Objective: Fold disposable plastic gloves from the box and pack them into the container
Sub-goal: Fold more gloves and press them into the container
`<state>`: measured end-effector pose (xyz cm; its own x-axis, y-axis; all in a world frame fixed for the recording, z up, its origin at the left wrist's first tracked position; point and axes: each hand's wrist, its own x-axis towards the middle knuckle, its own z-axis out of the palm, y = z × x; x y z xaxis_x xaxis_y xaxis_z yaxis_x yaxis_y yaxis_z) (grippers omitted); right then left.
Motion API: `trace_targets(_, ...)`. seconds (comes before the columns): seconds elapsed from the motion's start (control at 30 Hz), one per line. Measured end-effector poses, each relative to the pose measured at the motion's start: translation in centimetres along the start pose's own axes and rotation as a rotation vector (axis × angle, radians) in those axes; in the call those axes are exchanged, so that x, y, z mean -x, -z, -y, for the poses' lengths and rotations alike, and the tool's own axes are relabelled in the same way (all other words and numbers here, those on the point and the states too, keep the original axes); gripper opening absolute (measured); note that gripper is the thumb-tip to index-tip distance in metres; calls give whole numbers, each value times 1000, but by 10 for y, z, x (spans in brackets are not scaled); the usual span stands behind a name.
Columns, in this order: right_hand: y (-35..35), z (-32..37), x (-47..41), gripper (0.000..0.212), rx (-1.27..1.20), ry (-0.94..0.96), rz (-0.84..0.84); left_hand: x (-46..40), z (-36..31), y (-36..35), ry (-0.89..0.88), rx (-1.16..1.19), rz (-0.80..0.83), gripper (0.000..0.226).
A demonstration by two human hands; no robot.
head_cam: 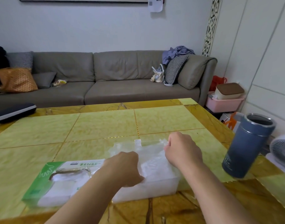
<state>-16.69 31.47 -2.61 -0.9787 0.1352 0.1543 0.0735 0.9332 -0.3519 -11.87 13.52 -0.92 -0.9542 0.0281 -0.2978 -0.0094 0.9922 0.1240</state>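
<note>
Where sofa (96, 78) backs room: yellow-green table (106, 125) (glossy).

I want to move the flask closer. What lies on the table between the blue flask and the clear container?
In the head view, only bare table shows between the blue flask and the clear container; the right hand is above the container's far end.

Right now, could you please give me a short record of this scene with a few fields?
surface: yellow-green tiled table
box: green and white glove box, lying flat, left of the container and touching it
container: clear plastic container, holding crumpled gloves
left hand: left hand presses on the gloves at the container's near edge
right hand: right hand grips the plastic at the container's far right corner
nearby: blue flask, lid off, right of the container
</note>
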Motion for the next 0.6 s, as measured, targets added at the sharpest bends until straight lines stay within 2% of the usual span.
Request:
trace_targets(0.13,15,9,9,16,30,28,5,-7,-4,-3,2,3,46,51)
trace_targets(0.23,26,29,21,22,-59,225,-70,-10,-6,-2,-2,-2,60,51)
trace_targets(0.27,28,36,26,19,-114,301,-41,-11,-6,-3,-7,-7,59,53)
trace_targets(0.33,26,46,36,17,-150,346,129,-13,-6,-4,-18,-28,64,54)
trace_targets(0.47,13,46,41,12,36,315,407,-12,-3,-4,-53,19,80,51)
trace_targets(0.53,9,43,39,31,92,300,434,-10,1,-5,-58,79,86,56)
trace_targets(0.6,8,41,38,39,116,299,426,-5,6,-6,-57,122,78,59)
